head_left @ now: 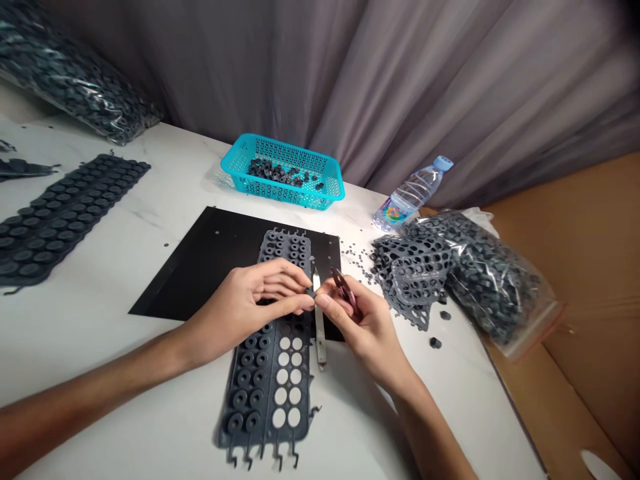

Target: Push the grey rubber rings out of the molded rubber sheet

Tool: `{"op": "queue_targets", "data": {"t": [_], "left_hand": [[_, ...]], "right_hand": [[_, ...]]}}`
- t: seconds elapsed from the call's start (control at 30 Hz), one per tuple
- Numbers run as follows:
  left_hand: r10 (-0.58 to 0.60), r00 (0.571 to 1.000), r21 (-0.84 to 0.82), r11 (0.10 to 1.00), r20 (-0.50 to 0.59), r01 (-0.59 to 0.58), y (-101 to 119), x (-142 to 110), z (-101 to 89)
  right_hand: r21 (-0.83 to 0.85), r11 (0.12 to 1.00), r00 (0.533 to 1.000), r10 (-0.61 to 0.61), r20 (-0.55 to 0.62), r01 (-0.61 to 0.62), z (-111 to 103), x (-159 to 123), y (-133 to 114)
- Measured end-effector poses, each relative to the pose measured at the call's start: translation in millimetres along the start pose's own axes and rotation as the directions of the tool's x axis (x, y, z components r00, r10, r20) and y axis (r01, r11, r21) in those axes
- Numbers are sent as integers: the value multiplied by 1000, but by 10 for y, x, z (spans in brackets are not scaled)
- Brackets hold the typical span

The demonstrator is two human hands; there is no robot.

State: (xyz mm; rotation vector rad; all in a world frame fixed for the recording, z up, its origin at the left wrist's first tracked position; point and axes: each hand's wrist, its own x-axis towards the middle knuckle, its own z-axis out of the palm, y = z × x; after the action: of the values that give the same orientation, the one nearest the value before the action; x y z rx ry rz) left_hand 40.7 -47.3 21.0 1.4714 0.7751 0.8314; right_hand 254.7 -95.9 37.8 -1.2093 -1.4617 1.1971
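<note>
Rubber piece (310, 292), small and dark, pinched between finger and thumb of the left hand (227, 310), above the moulded sheet (267, 400) and close to the metal blade (321, 340). Right hand (370, 327) with thumb and forefinger closed in beside the piece; whether also gripping it, cannot tell. Remaining right fingers curled around a reddish hand tool (345, 288), tips pointing away from the wrist.

Looks very light, probably firm but slightly springy, hardly fragile, yet easy to lose from a loose pinch. Best taken by the outer edge, with the pads of thumb and forefinger and only mild pressure. Beneath, a sheet likely thin and floppy, partly over the black mat (185, 280) and partly on the bench (175, 420); better steadied flat by the rim. Beyond the mat, a turquoise basket (300, 195) with loose dark pieces inside.
</note>
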Motion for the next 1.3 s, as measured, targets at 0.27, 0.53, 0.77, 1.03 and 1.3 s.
{"op": "queue_targets", "data": {"t": [0.27, 0.53, 0.77, 1.03, 1.3], "left_hand": [[70, 997, -12, 997, -29, -70, 11, -14, 9], [79, 997, 32, 996, -23, -78, 57, -8, 21], [153, 988, 151, 977, -7, -150, 55, -33, 8], [178, 984, 187, 967, 8, -176, 68, -10, 28], [88, 996, 116, 989, 3, -87, 88, 12, -21]], "right_hand": [[-44, 999, 1000, -15, -25, 14, -9, 0, 6], [-119, 990, 994, -87, -61, 79, -43, -28, 0], [-93, 995, 1000, -30, -3, 29, -49, -31, -21], [-19, 998, 998, 60, 28, -59, -7, 7, -14], [24, 994, 994, 104, -16, -104, -49, -4, 47]]}}
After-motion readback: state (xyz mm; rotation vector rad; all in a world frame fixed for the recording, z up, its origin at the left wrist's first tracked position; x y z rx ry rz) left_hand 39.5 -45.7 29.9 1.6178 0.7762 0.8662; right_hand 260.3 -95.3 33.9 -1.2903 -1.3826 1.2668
